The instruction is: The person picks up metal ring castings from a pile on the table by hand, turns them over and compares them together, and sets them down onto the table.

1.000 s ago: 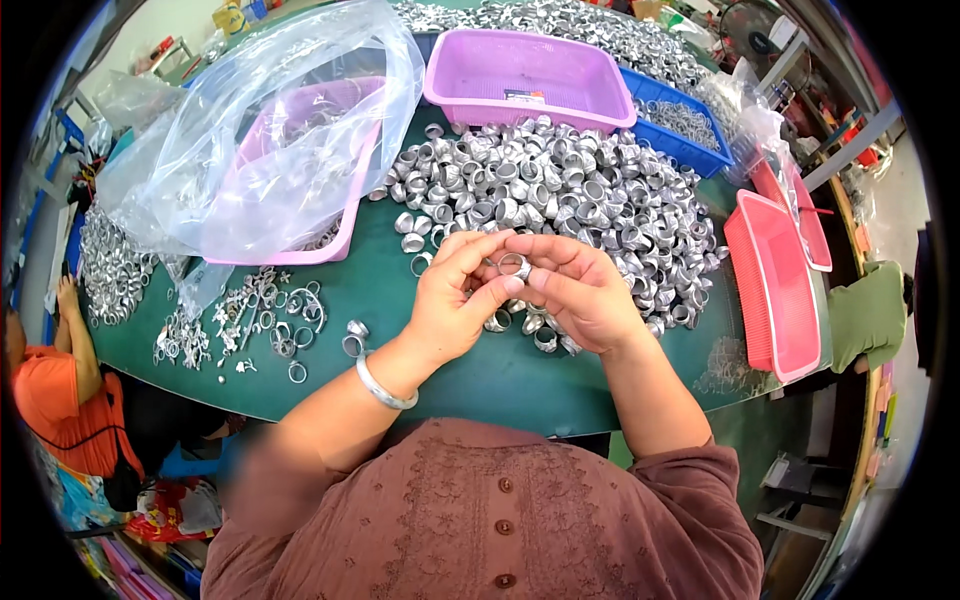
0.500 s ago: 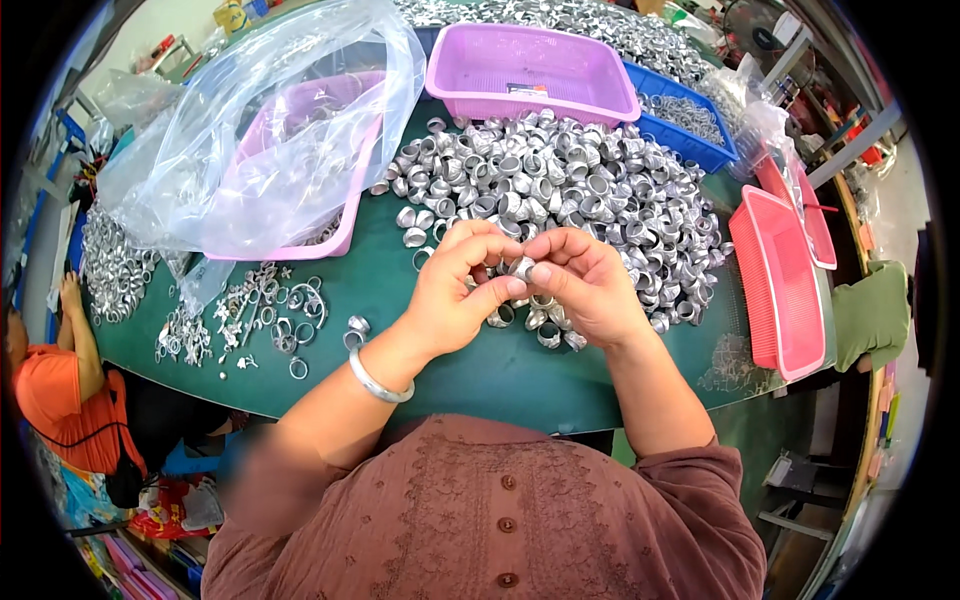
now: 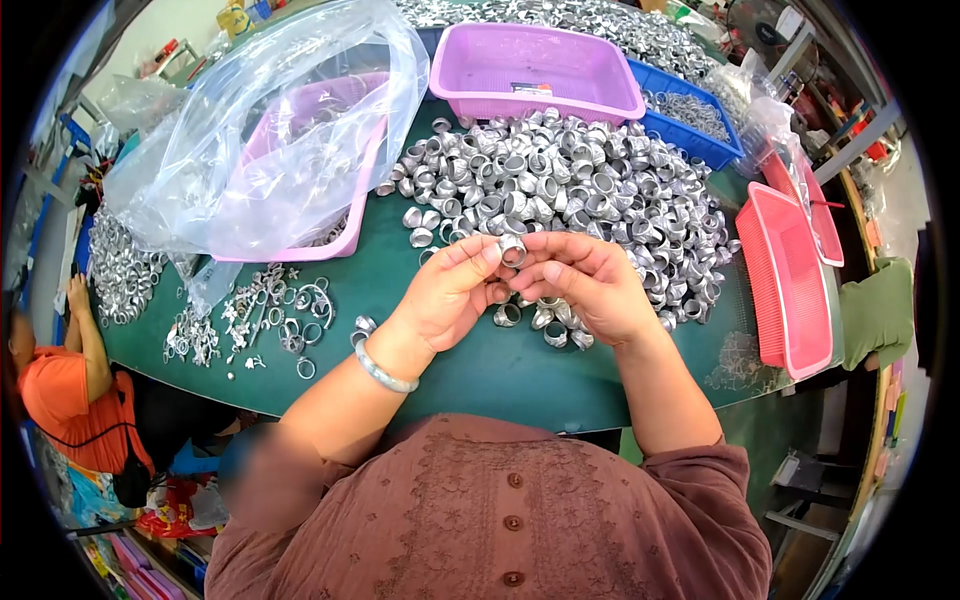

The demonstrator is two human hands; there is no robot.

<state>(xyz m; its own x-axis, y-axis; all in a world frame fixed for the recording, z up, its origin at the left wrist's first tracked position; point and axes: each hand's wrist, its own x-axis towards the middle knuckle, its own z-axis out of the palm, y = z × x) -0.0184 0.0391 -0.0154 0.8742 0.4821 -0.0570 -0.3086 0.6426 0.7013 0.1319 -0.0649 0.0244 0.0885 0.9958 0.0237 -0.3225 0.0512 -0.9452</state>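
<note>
Between my fingertips is a silver-coloured metal ring (image 3: 513,250), its round opening showing. My left hand (image 3: 452,292) pinches it with thumb and fingers. My right hand (image 3: 588,284) has its fingertips against the ring's other side, with the thumb bent in. Right behind my hands spreads a big pile of similar metal rings (image 3: 590,190) on the green table. A few rings (image 3: 422,228) lie loose at the pile's left edge, and a ring (image 3: 507,315) shows below my fingers.
A purple basket (image 3: 538,30) stands behind the pile, with a blue basket (image 3: 715,152) beside it. Clear plastic (image 3: 270,150) drapes another purple basket at left. Small metal pieces (image 3: 262,315) lie front left; a pink basket (image 3: 785,285) stands right. A person in orange (image 3: 65,400) sits at far left.
My left hand has turned, and its thumb now points upward along the ring. The ring has moved slightly up and left, its opening now more visible.
</note>
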